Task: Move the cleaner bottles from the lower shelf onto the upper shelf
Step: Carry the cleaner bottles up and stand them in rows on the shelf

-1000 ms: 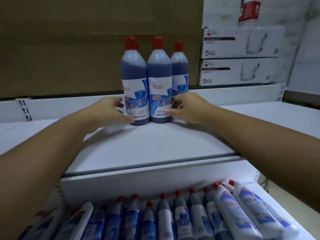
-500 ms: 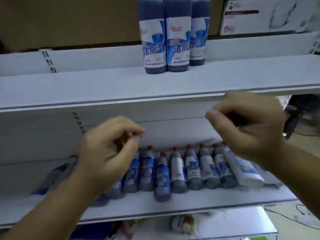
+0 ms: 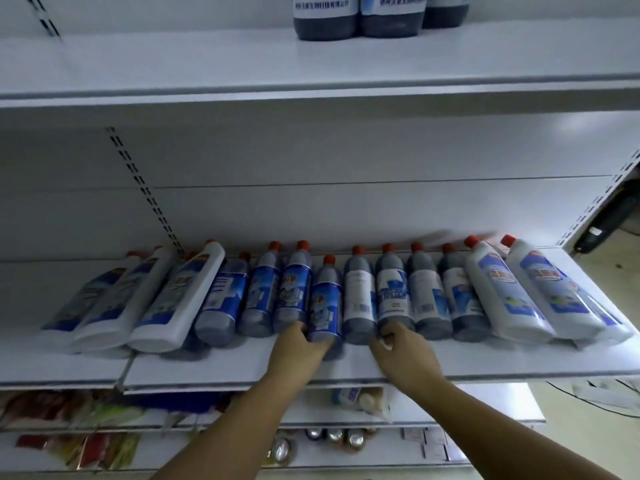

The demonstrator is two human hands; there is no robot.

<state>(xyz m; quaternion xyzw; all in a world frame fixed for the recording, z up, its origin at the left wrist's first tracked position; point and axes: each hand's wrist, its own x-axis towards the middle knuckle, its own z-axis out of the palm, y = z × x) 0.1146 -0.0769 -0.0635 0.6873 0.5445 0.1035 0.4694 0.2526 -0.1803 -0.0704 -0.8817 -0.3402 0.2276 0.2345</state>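
Note:
Several dark cleaner bottles with red caps lie in a row on the white lower shelf [image 3: 502, 362], caps pointing to the back. My left hand [image 3: 298, 346] grips the base of a blue-labelled bottle [image 3: 323, 306] that lies a little forward of the row. My right hand [image 3: 403, 349] curls its fingers round the base of a dark bottle with a white and blue label [image 3: 391, 292], two places to the right. Three bottles [image 3: 391, 19] stand on the upper shelf [image 3: 207, 64]; only their lower parts show.
White flat bottles lie at the left end [image 3: 180, 299] and the right end [image 3: 502, 292] of the row. Below are shelves with coloured packets [image 3: 86, 410] and cans [image 3: 336, 434]. A slotted upright [image 3: 145, 192] runs down the back panel. Floor shows at the right.
Both hands left the upper-shelf bottles, came down, and now reach the lower shelf and take hold of two lying bottles. The view dropped to the lower shelf.

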